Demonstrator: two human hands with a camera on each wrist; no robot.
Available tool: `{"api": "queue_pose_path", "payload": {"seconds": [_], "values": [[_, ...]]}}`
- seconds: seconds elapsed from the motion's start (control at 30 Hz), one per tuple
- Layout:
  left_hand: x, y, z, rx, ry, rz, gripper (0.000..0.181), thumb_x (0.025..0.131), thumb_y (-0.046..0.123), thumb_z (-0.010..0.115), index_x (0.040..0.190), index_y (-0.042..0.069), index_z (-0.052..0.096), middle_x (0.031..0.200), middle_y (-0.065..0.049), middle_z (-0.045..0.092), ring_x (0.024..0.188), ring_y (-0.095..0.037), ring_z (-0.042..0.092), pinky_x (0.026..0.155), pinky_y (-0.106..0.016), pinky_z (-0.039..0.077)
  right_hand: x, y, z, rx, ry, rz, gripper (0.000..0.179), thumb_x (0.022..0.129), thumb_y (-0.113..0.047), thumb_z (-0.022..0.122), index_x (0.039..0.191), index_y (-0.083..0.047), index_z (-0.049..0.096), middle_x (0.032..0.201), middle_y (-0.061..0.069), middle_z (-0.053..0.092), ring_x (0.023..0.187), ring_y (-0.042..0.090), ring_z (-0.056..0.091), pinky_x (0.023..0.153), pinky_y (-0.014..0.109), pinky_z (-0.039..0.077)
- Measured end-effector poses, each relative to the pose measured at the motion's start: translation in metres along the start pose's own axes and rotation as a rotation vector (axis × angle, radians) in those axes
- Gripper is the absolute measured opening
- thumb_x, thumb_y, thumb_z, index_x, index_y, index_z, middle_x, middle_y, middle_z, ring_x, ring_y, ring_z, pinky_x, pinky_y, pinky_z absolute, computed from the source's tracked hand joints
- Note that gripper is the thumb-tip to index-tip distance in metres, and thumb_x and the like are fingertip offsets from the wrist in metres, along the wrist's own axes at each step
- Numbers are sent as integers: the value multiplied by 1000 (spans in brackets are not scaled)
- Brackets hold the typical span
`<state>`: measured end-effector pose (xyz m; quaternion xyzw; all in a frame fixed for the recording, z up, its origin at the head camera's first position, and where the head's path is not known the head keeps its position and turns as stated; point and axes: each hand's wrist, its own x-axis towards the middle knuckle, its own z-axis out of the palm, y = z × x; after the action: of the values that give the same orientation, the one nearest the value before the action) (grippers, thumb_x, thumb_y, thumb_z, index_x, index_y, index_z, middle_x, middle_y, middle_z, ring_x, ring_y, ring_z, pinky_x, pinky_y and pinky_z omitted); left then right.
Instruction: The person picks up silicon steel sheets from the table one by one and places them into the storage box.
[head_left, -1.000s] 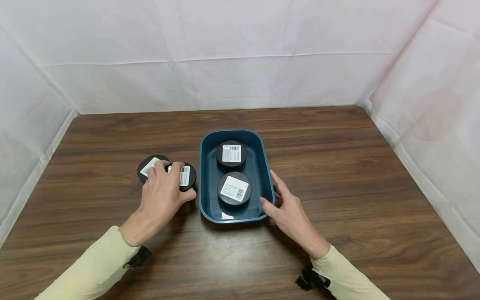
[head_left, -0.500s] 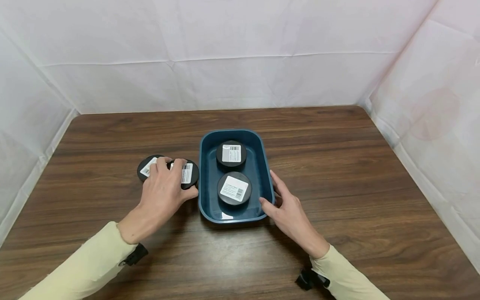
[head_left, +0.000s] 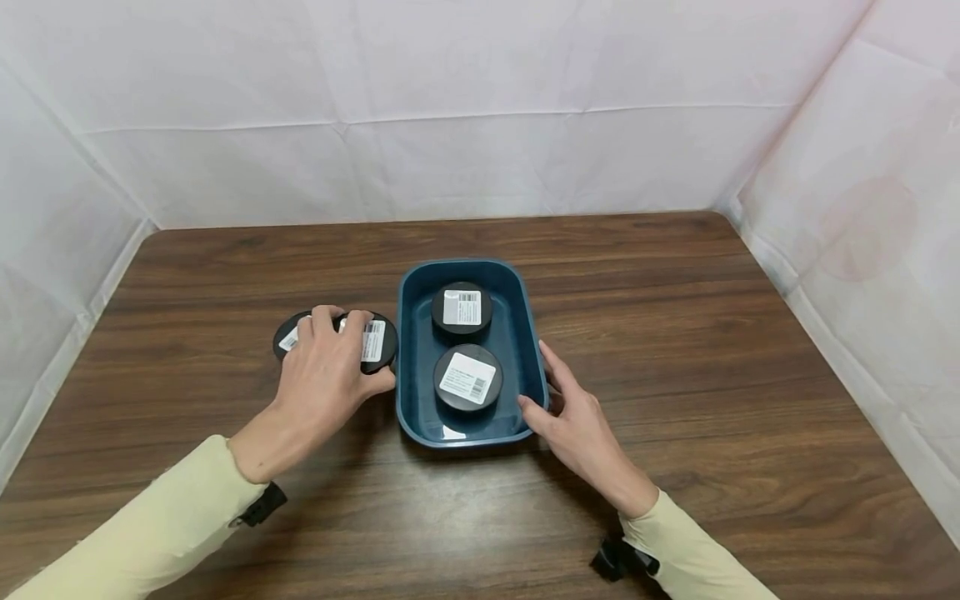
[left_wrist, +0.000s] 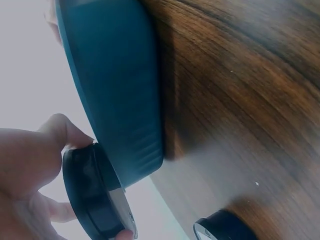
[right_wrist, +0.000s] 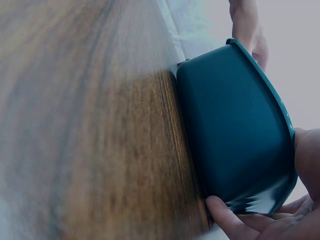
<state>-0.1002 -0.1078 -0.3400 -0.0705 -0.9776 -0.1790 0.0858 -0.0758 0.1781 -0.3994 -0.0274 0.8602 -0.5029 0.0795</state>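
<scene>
My left hand [head_left: 324,379] grips a flat round black container [head_left: 386,340] with a white barcode label, thumb and fingers at its sides. In the left wrist view this black container [left_wrist: 89,187] is up off the table, beside the outer wall of the blue tray [left_wrist: 122,95]. A second such container [head_left: 282,343] lies on the table, partly hidden behind the left fingers. Two more, a far one [head_left: 462,311] and a near one [head_left: 468,379], sit label up inside the tray [head_left: 517,358]. My right hand [head_left: 581,425] holds the tray's right side near its front corner, thumb over the rim.
The tray stands mid-table on a dark wood-grain tabletop [head_left: 712,358]. White cloth walls [head_left: 450,167] enclose the table at the back and both sides. A black wrist strap [head_left: 258,504] shows on the left forearm, another device [head_left: 622,558] on the right.
The left hand and its container have shifted slightly away from me and toward the tray's left rim. Right hand and tray stay in place.
</scene>
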Motion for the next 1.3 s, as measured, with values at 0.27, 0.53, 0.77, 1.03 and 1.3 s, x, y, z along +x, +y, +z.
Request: {"api": "queue_pose_path", "payload": {"seconds": [0.27, 0.53, 0.77, 1.03, 1.3], "values": [[0, -1, -2, 19, -3, 19, 58, 79, 30, 78, 123, -3, 58, 123, -33, 50, 105, -46, 50, 68, -58, 55, 0, 0, 0, -1, 2, 14, 77, 96, -18, 63, 160, -27, 22, 153, 14, 48, 125, 35, 62, 98, 47, 54], [5, 4, -4, 0, -12, 31, 61, 80, 34, 78, 125, -3, 57, 127, -34, 50, 109, -46, 51, 70, -57, 55, 0, 0, 0, 2, 2, 22, 77, 96, -18, 63, 160, -29, 23, 153, 13, 48, 125, 35, 62, 98, 47, 54], [7, 7, -4, -46, -34, 43, 61, 79, 26, 75, 129, -2, 56, 131, -33, 48, 113, -45, 48, 73, -59, 55, 0, 1, 0, 4, -4, 18, 77, 96, -18, 63, 160, -28, 22, 152, 14, 48, 125, 34, 62, 98, 47, 54], [10, 10, -1, -59, -56, 66, 62, 80, 26, 75, 132, -1, 55, 132, -32, 48, 113, -43, 48, 75, -55, 56, 1, 1, 0, -4, -1, 13, 76, 96, -19, 63, 160, -28, 22, 152, 15, 48, 125, 35, 62, 98, 47, 54], [9, 10, 5, -74, -71, 76, 62, 81, 27, 76, 132, 0, 55, 133, -31, 47, 114, -42, 48, 77, -55, 57, 1, 0, 1, 2, 0, 13, 77, 95, -18, 63, 160, -27, 23, 151, 15, 49, 125, 35, 62, 98, 47, 54]]}}
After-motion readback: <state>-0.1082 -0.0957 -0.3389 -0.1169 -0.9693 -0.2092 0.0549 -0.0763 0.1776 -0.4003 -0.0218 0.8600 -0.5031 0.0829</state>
